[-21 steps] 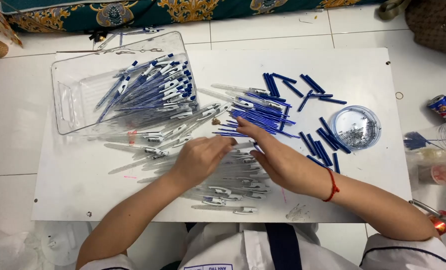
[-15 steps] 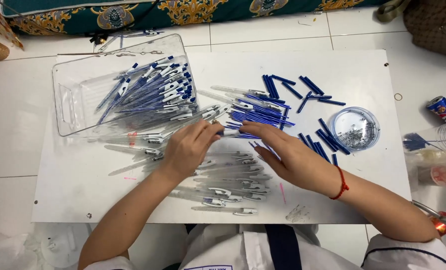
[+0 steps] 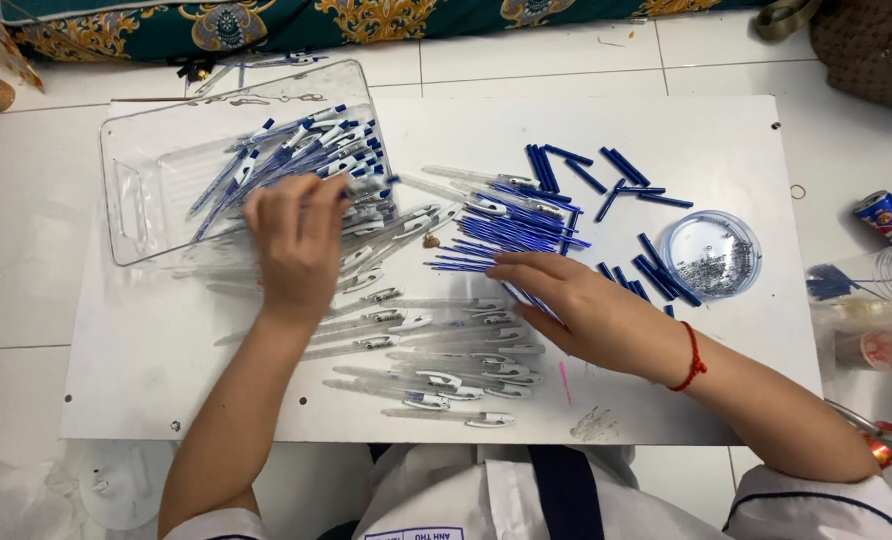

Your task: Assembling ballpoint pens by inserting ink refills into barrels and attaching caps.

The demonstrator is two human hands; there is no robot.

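Clear pen barrels with white-and-blue clips lie in rough rows at the frame's lower centre, thin blue refills fan out in a loose pile at the centre, and assembled blue-and-white pens lie slanted inside the clear plastic tray at upper left.

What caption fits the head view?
Left hand at clear plastic tray of pens; right hand on thin blue refills.

On the board, the tray of pens is lying left of the refill pile, the round dish right of it, and the empty barrels in front of it.
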